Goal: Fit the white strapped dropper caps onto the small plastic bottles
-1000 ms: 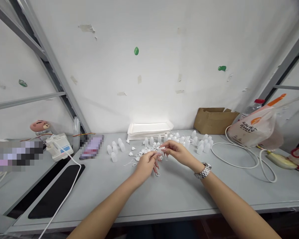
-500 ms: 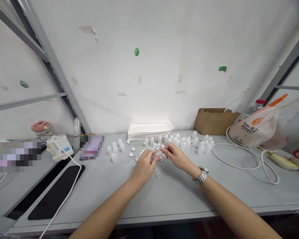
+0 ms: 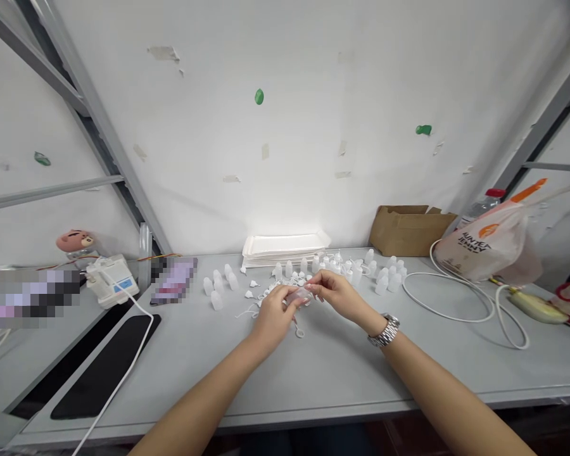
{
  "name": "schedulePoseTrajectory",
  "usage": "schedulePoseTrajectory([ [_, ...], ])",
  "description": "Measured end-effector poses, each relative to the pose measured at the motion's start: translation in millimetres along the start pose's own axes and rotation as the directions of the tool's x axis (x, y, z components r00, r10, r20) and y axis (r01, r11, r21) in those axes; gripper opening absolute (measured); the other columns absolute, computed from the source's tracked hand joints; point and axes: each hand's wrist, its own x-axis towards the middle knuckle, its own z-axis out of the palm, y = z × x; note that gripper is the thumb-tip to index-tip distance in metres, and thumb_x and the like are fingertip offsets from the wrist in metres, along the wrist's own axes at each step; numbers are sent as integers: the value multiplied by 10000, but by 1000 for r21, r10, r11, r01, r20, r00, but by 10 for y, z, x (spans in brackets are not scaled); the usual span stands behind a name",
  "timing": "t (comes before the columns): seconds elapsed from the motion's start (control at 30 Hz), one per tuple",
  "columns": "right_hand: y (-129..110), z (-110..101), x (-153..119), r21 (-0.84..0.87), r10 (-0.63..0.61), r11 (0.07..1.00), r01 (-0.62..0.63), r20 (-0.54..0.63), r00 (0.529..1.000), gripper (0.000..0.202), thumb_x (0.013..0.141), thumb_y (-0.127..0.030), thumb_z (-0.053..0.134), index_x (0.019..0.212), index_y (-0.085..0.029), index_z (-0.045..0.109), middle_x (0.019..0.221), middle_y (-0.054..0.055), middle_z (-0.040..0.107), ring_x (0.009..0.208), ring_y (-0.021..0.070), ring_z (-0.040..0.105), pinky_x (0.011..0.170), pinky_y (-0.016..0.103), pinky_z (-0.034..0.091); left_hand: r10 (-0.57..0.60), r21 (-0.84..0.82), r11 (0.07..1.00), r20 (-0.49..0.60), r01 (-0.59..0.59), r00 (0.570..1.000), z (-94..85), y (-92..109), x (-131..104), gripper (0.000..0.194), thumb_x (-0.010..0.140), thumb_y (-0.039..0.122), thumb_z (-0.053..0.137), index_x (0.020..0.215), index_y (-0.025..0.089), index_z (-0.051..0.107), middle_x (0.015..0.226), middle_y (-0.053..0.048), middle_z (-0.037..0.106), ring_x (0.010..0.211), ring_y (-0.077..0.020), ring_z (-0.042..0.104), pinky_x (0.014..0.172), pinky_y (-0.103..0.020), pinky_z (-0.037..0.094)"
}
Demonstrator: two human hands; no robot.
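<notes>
My left hand (image 3: 273, 320) is closed around a small translucent squeeze bottle (image 3: 298, 294), held tilted just above the table. At the bottle's right end, the fingertips of my right hand (image 3: 339, 296) are pinched together; whatever is between them is too small to make out. Beneath and behind the hands lies a loose pile of small white caps (image 3: 294, 278), partly hidden by the fingers. A white ring-shaped strap (image 3: 299, 332) lies in front of the left hand. Several upright bottles (image 3: 217, 300) stand to the left, and more capped bottles (image 3: 356, 273) stand behind the right hand.
White trays (image 3: 285, 261) are stacked against the wall. Another group of bottles (image 3: 381, 283) stands near an open cardboard box (image 3: 411, 233). On the right are a white cable (image 3: 449, 322) and a plastic bag (image 3: 484, 244); on the left, a phone (image 3: 175, 280) and a power adapter (image 3: 111, 282).
Both hands stay in nearly the same place around the bottle. The right fingertips have shifted slightly left against the bottle's end. The whole view has moved a little.
</notes>
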Motion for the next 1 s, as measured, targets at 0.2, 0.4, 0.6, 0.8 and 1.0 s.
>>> schedulePoseTrajectory([
  [0.2, 108, 156, 19, 22, 96, 995, -95, -65, 993, 320, 788, -489, 501, 673, -194, 458, 511, -48, 467, 476, 96, 405, 495, 251, 334, 236, 298, 933, -86, -202, 968, 12, -135, -4, 172, 771, 267, 554, 916, 190, 609, 861, -53, 587, 791, -192, 562, 752, -346, 454],
  [0.4, 50, 36, 61, 135, 29, 991, -6, -165, 986, 379, 785, -544, 456, 851, -179, 538, 596, -26, 493, 529, 110, 462, 541, 268, 399, 4, -87, 996, -51, -8, 999, 49, -113, 16, 338, 847, 353, 414, 1143, 221, 509, 880, -31, 504, 583, -100, 519, 569, -271, 480],
  [0.6, 43, -51, 78, 371, 185, 926, -74, -273, 944, 371, 757, -500, 522, 898, -167, 606, 673, 5, 517, 560, 111, 485, 582, 282, 425, -163, -441, 890, -61, 120, 985, 55, -85, 61, 417, 777, 465, 480, 1074, 175, 431, 714, 25, 444, 555, -93, 504, 457, -226, 454],
  [0.8, -18, 49, 18, 590, 224, 797, -128, -92, 970, 337, 757, -451, 552, 944, -181, 629, 736, 32, 562, 607, 123, 534, 622, 294, 456, -184, -507, 854, -87, 116, 979, 55, -56, 63, 386, 737, 484, 526, 950, 184, 407, 714, 22, 501, 560, -99, 535, 466, -234, 448],
  [1.0, -67, 54, 8, 642, 200, 756, -126, -43, 979, 334, 746, -459, 566, 886, -171, 663, 757, 36, 578, 629, 117, 545, 640, 283, 458, -191, -501, 857, -88, 122, 978, 58, -63, 58, 374, 752, 466, 515, 965, 183, 396, 710, 25, 507, 560, -100, 536, 467, -233, 443],
])
